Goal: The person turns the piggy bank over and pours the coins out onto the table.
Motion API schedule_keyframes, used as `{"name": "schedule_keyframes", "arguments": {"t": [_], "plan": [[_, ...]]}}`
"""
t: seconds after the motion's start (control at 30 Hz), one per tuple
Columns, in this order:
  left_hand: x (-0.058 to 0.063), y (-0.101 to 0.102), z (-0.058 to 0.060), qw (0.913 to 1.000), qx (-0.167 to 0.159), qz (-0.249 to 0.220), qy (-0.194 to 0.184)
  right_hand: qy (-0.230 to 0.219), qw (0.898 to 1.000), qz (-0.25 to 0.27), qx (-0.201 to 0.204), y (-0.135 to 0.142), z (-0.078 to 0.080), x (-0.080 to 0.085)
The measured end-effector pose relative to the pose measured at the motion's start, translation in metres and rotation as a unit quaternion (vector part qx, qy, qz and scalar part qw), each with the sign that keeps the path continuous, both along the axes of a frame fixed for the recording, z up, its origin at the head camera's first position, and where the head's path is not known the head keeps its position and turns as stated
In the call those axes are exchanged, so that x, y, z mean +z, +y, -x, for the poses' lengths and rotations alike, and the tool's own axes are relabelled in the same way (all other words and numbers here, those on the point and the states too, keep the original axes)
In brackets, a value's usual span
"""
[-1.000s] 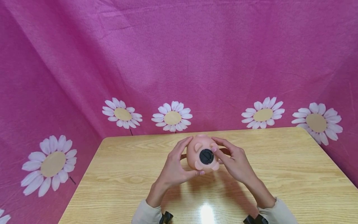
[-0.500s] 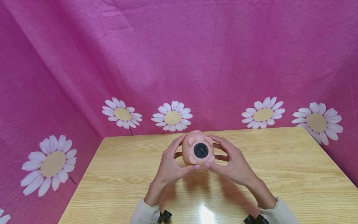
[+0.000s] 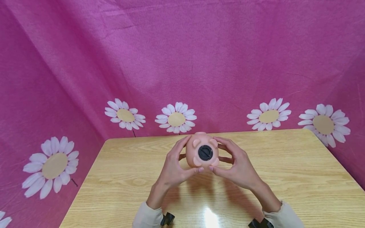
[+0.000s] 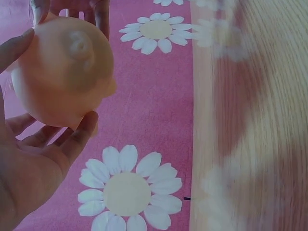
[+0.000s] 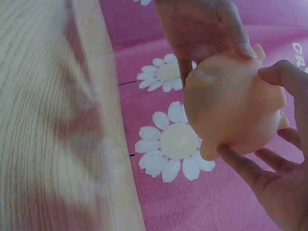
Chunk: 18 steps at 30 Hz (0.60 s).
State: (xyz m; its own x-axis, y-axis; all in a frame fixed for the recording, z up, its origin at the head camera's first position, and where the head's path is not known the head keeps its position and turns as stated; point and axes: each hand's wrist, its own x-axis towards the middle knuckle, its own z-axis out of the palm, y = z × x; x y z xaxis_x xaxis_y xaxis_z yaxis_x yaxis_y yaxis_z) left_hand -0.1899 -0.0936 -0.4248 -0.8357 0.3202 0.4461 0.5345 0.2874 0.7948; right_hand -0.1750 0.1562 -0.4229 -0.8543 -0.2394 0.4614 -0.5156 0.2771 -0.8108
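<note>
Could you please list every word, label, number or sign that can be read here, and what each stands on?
"CR": white letters on the pink flower-print backdrop, right wrist view; what follows is cut off at the picture's edge.
No readable text shows on the piggy bank or its black plug.

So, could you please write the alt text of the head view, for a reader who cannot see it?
A left hand and a right hand hold a round pink toy over a wooden table, its black cap facing the camera. Behind the table is a pink cloth with large white daisies.
</note>
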Motion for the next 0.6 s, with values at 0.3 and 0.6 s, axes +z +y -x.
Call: {"name": "schedule_keyframes", "arguments": {"t": [0.3, 0.6], "plan": [[0.0045, -0.005, 0.0001, 0.9997, -0.022, -0.002, -0.007, 0.024, 0.999, 0.022, 0.023, -0.0007, 0.0014, 0.0005], [0.0038, -0.0054, 0.0004, 0.9997, -0.023, -0.004, -0.004, 0.021, 0.999, 0.02, 0.036, 0.0016, 0.0024, -0.0001]]}}
